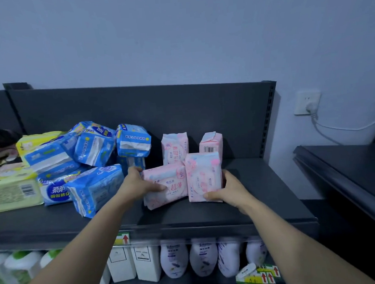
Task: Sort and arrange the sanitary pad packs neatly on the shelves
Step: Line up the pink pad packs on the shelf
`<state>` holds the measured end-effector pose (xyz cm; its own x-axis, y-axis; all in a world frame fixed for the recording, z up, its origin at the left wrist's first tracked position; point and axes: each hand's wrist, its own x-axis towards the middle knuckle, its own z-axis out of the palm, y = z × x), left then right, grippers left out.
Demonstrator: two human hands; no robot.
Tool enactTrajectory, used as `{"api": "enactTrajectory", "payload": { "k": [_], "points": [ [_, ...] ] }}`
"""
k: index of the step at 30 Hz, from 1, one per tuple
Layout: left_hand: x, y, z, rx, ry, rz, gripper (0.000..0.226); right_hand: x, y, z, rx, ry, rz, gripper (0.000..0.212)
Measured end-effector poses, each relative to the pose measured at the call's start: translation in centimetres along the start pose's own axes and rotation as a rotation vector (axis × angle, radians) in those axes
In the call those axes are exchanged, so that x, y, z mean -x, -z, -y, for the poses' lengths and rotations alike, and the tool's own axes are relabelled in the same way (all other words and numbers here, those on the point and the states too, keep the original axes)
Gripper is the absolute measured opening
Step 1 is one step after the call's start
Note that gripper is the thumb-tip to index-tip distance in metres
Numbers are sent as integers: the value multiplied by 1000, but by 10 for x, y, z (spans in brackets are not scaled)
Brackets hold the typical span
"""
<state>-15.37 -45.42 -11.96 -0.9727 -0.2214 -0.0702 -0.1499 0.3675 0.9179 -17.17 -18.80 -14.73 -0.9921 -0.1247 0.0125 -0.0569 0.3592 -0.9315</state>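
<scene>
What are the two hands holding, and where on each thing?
The left hand grips the tilted pink pad pack at its left edge; the right hand grips the upright pink pad pack at its lower right corner.

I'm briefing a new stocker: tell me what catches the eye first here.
At the centre of the dark shelf, the left hand grips a tilted pink pack and the right hand holds an upright pink pack beside it. To their left sprawls a jumbled heap of blue packs.

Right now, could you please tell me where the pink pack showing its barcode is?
In the head view, the barcode pack stands back right on the top shelf, behind the front pink pack in the right hand.
</scene>
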Motion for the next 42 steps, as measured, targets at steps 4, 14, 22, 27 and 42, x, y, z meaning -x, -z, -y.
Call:
{"api": "enactTrajectory", "payload": {
  "k": [4, 14, 22, 27, 42],
  "points": [
    [3, 2, 3, 283, 55, -7, 67, -1, 4, 16, -199, 56, -186, 70],
    [10, -14, -9, 581, 81, 60, 39, 15, 13, 29, -485, 66, -570, 67],
    [26, -39, -24, 651, 58, 142, 33, 60, 31, 17, -318, 123, -741, 39],
    [50, -53, -30, 670, 55, 182, 37, 105, 35, 12, -243, 150, -843, 32],
    [148, -118, -44, 635, -41, 455, 27, 261, 63, 9, 6, 113, -1272, 39]
  ]
}}
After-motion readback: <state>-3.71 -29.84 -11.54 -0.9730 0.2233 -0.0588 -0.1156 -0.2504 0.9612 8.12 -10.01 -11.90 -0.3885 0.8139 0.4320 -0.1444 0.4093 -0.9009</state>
